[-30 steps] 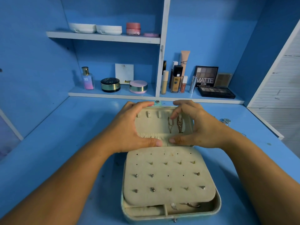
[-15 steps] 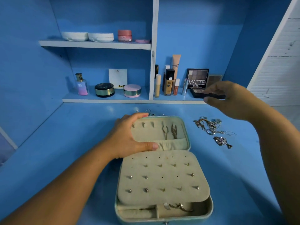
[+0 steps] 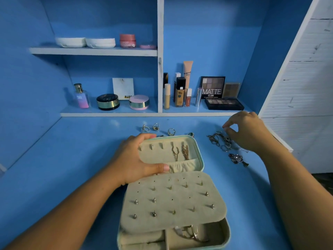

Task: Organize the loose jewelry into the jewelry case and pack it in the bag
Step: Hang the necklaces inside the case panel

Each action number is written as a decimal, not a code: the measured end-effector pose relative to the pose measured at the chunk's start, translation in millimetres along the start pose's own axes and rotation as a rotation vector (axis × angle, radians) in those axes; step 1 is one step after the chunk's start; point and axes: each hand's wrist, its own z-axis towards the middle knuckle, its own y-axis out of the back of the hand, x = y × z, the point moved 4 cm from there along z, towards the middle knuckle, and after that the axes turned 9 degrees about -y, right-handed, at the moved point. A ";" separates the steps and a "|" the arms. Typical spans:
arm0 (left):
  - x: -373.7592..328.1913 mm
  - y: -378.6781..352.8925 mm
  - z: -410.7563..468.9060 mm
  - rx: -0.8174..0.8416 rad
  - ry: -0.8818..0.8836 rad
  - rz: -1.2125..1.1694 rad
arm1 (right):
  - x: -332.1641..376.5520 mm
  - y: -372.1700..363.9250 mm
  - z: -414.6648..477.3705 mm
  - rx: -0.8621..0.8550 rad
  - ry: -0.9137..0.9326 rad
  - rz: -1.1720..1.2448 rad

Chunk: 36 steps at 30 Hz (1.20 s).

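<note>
Both hands show on my screen. I see the left hand (image 3: 133, 159) gripping the lid (image 3: 199, 150) of the case (image 3: 227, 230). Its fingers hook over the far edge and its thumb lies along the near edge. I see the right hand (image 3: 250, 132) over the pile of chains (image 3: 221, 141), out to the right of the case. Its fingers are curled. The thumb and first finger come close together right at the pile. I cannot tell if they pinch a chain or not.

Under it all is the big blue desk (image 3: 72, 159). At the back of it are the shelves (image 3: 108, 114), and makeup (image 3: 180, 94) stands on them.

The case sits open in the middle of the desk, close to me. The lid leans back. A soft pad (image 3: 173, 201) lies over the bottom half. Small studs (image 3: 154, 200) stick in it in rows. Under the near edge of the pad I see a silver bit (image 3: 191, 233) in a box part of the case. I cannot tell what it is.

Two gold chains (image 3: 175, 153) hang inside the lid, side by side. Their ends go into the pocket below.

A dark pendant (image 3: 237, 158) lies on the desk just beside the pile, on the near side. A few rings (image 3: 155, 126) lie on the desk behind the lid.
</note>
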 end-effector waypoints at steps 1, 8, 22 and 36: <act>-1.0 -1.0 -0.9 -0.010 0.006 0.003 | -2.9 -0.2 -0.8 0.011 -0.011 0.002; -17.1 -8.0 1.6 0.082 0.008 0.042 | -14.8 0.1 -1.0 0.072 -0.046 0.087; -24.5 -8.6 12.5 0.246 -0.043 0.209 | -7.0 -10.4 -2.7 0.156 -0.046 0.057; -15.9 -12.4 14.2 0.156 -0.127 0.134 | 5.4 -16.0 -1.4 0.165 -0.091 0.016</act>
